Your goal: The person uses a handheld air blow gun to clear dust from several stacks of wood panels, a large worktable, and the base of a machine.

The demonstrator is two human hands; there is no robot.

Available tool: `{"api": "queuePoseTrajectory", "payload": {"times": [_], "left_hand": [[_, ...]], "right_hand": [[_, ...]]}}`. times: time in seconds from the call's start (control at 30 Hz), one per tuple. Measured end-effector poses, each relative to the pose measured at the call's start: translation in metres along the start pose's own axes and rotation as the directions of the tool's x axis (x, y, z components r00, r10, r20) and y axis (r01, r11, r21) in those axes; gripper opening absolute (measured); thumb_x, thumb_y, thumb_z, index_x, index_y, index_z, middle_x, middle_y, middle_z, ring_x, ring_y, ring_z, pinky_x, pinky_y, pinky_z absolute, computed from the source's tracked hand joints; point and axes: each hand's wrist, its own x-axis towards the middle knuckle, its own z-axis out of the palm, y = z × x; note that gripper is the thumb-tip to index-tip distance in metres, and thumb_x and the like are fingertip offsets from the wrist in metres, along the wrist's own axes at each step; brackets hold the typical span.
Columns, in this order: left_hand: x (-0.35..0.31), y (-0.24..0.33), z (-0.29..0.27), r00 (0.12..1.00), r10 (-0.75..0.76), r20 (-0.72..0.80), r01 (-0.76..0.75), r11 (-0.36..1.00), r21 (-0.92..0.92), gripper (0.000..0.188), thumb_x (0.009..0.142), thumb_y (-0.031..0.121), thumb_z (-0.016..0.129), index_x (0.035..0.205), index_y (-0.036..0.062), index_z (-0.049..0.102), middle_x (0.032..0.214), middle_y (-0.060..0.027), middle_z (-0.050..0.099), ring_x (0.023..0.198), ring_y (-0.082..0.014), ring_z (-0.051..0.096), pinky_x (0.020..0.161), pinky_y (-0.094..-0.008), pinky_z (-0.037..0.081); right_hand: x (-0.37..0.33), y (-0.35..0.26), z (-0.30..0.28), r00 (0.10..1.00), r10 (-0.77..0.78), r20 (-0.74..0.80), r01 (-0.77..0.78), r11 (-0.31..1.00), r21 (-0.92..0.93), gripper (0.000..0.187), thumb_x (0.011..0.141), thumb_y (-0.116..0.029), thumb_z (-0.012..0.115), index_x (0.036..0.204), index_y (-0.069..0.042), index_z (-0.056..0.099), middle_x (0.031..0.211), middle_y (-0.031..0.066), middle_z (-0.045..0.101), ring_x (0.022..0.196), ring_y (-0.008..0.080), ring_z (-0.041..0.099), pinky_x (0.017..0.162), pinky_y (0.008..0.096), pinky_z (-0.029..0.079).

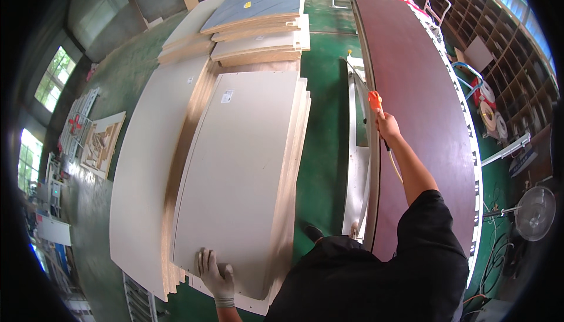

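Observation:
My left hand (215,275), in a light knit glove, rests on the near left corner of the top white panel (241,163). Its fingers lie on the surface, slightly apart. That panel tops a stack of boards with a paper label (227,96) toward its far end. Bare and closed, my right hand (386,124) grips an orange air blow gun (375,100) with a long thin nozzle pointing away from me. A yellowish hose (394,166) trails from it under my forearm. The gun is over the left edge of a long brown-topped table (420,87).
More board stacks stand at left (155,146) and beyond, one with a grey-blue top sheet (255,3). A white metal frame (356,193) runs beside the table over green floor (322,146). At right are a fan (535,213), tape rolls (487,116) and a pigeonhole shelf (499,28).

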Motion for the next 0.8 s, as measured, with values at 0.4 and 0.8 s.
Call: {"api": "queuePoseTrajectory", "payload": {"times": [0.4,0.8], "left_hand": [[0.002,0.004,0.003,0.995,-0.028,0.098,0.014,0.99,0.14,0.07,0.096,0.048,0.044,0.14,-0.0061,0.05,0.151,-0.0276,0.046,0.144,-0.0486,0.037,0.121,-0.0596,0.023],[0.002,0.008,0.001,0.999,-0.045,0.024,0.043,0.997,0.064,0.063,0.092,0.043,0.051,0.136,-0.0025,0.056,0.148,-0.0255,0.05,0.141,-0.0478,0.041,0.118,-0.0591,0.028]], "right_hand": [[-0.028,-0.061,-0.043,0.961,-0.214,0.172,0.182,0.965,0.188,0.054,0.106,-0.057,0.05,0.086,-0.008,0.054,0.068,-0.0011,0.049,0.052,0.0086,0.043,0.046,0.0263,0.037],[-0.073,-0.099,-0.015,0.908,-0.349,0.234,0.405,0.873,-0.271,0.065,0.103,-0.061,0.052,0.084,0.0,0.06,0.066,0.0056,0.056,0.061,0.0174,0.055,0.061,0.037,0.047]]}}
